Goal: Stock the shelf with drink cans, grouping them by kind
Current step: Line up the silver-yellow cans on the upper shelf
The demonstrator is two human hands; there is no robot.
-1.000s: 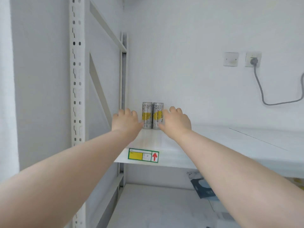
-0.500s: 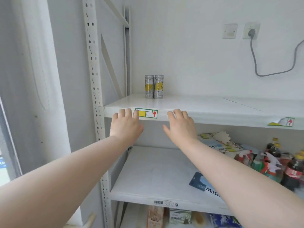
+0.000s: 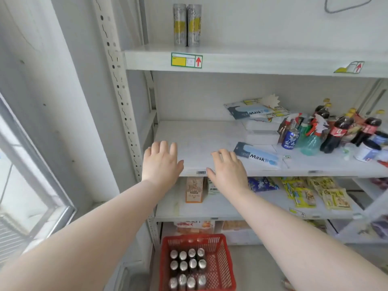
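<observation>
Now the left grip (image 3: 161, 162) and the right grip (image 3: 227, 171) are hovering side by side, palms down. Their fingers are lying straight and spread wide, holding nothing, before the front edge of the white metal shelf (image 3: 199, 135), at its middle board. Two slim silver-and-yellow drink cans (image 3: 180, 25) are standing upright and touching at the left end of the top board. Below, a red plastic mesh basket (image 3: 225, 267) is sitting on the floor, carrying rows of upright silver-topped cans (image 3: 188, 267). Dark cola bottles (image 3: 336, 133) are crowding the middle board's right side.
</observation>
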